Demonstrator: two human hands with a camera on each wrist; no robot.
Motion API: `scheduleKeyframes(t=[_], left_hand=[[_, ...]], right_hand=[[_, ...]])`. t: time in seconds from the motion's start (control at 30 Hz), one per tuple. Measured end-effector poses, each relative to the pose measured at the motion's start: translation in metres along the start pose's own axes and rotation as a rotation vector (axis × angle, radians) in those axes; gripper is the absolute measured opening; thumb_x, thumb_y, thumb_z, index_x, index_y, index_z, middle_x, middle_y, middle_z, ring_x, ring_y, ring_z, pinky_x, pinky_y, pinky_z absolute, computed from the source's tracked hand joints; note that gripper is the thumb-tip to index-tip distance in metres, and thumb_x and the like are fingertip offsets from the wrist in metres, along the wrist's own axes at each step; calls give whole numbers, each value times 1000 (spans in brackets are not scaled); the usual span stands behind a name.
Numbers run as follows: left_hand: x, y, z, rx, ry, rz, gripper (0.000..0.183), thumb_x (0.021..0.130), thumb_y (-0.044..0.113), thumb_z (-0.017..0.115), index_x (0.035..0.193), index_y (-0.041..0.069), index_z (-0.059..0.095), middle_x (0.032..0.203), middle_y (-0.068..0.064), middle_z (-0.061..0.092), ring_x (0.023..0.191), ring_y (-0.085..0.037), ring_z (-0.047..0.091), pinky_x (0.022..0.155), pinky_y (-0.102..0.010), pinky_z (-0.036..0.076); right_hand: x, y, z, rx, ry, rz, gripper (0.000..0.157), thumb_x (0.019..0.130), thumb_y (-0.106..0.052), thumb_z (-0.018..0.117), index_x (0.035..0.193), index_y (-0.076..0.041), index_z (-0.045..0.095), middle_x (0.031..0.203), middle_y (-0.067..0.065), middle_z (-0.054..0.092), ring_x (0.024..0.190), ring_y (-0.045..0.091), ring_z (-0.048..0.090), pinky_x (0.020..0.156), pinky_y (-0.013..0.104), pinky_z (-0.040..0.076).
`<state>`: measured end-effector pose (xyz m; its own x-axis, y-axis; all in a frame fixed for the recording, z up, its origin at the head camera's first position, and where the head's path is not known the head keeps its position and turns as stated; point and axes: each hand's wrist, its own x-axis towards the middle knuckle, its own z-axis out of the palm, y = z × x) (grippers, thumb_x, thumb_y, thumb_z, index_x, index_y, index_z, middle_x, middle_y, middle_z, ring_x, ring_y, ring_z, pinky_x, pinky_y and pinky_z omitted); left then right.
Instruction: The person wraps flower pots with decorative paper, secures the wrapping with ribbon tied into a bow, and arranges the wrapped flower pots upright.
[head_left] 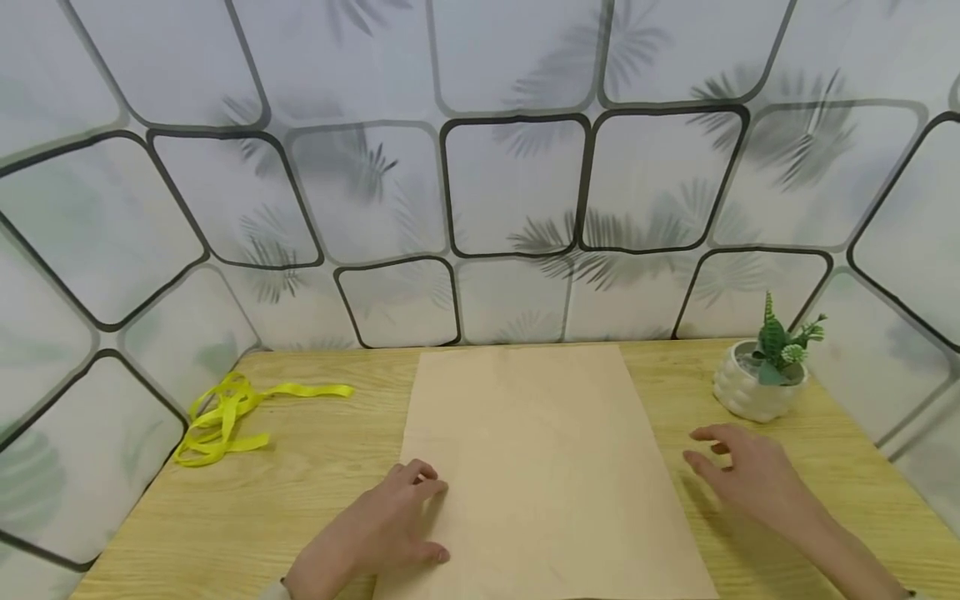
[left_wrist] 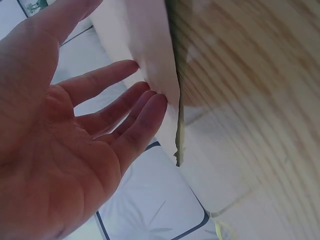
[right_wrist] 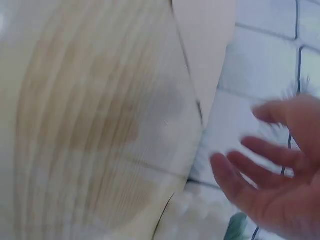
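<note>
A large light-tan sheet of paper (head_left: 525,450) lies flat on the wooden table, its far edge near the wall. My left hand (head_left: 390,521) rests at the sheet's left edge; in the left wrist view its slightly bent fingertips (left_wrist: 159,100) touch the paper's surface, with nothing gripped. Over the table to the right of the sheet is my right hand (head_left: 757,479), fingers loosely bent and nothing held. In the right wrist view that hand (right_wrist: 275,170) appears blurred and apart from the paper (right_wrist: 205,50).
A tangled yellow ribbon (head_left: 221,421) lies on the left of the table (head_left: 300,500). At the back right stands a white pot (head_left: 753,387) with a small green plant (head_left: 780,342). Patterned fabric walls (head_left: 517,183) enclose the back and both sides.
</note>
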<state>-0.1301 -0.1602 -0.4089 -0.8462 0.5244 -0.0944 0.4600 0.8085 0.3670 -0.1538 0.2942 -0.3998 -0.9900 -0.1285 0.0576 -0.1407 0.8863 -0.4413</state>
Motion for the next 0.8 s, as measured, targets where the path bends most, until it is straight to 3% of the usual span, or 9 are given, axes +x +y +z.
scheduleKeyframes(t=[0.13,0.23,0.33,0.4,0.53,0.63,0.8], left_hand=[[-2,-1,2,12,20,22,70,76,47,89,130,7,67,128,-3,56,111,-23,57,85,-35,57],[-2,-1,2,13,18,22,69,77,46,88,130,7,66,129,-3,56,111,-23,56,85,-34,57],[-1,-1,1,21,7,18,68,79,47,87,131,9,66,129,-3,56,111,-22,56,86,-35,57],[0,0,1,20,-4,19,68,80,47,86,132,9,66,129,-3,56,110,-22,56,87,-36,56],[1,1,1,16,-10,19,68,79,47,86,131,9,66,128,-4,55,109,-22,55,84,-35,56],[1,0,2,11,-1,10,69,78,46,88,131,9,66,129,-4,55,109,-22,55,80,-33,56],[2,0,1,10,-13,-17,70,78,47,87,133,9,65,131,-5,55,110,-22,55,79,-33,57]], right_hand=[[2,22,-14,9,200,149,52,102,-39,61,127,6,63,121,30,69,101,46,70,75,54,53],[4,37,-21,82,302,274,60,101,-44,60,132,7,55,125,32,64,105,49,66,71,47,47],[9,50,-27,144,351,387,77,99,-48,60,144,11,41,131,36,54,107,52,61,64,38,45],[13,58,-31,171,362,445,91,97,-51,62,151,13,28,136,40,47,108,54,58,62,37,44],[22,72,-36,205,304,507,112,94,-59,62,156,16,6,146,47,32,114,58,49,70,50,50],[29,80,-36,229,239,522,118,93,-65,60,156,15,0,153,47,22,123,62,41,84,64,47],[40,87,-37,243,194,488,122,93,-67,60,157,14,-4,158,45,12,134,68,27,100,75,36]])
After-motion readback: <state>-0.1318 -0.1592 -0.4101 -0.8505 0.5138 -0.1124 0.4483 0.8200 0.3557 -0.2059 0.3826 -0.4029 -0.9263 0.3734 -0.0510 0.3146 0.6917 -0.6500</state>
